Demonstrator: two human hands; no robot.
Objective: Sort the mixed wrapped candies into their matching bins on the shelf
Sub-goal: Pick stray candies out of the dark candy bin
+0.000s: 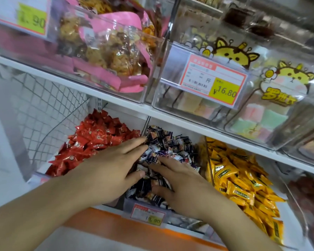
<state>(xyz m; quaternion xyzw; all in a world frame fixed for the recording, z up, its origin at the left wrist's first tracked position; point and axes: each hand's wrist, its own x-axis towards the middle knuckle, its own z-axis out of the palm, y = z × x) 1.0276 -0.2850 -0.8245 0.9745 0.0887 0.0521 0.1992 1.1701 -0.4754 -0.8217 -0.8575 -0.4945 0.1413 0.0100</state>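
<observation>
Three clear bins sit side by side on the lower shelf. The left one holds red wrapped candies (96, 140), the middle one dark blue and white wrapped candies (172, 144), the right one yellow wrapped candies (239, 180). Both hands lie flat on the middle bin's pile. My left hand (114, 167) rests at its left side, fingers straight and pointing toward the back. My right hand (185, 185) rests on the pile's front right, fingers spread. Neither hand visibly holds a candy.
A price tag (147, 214) hangs on the middle bin's front, above an orange shelf edge (116, 230). The upper shelf carries clear bins with pink snack bags (112, 55) and yellow cartoon bags (283, 91). A wire mesh panel (43, 105) closes the left side.
</observation>
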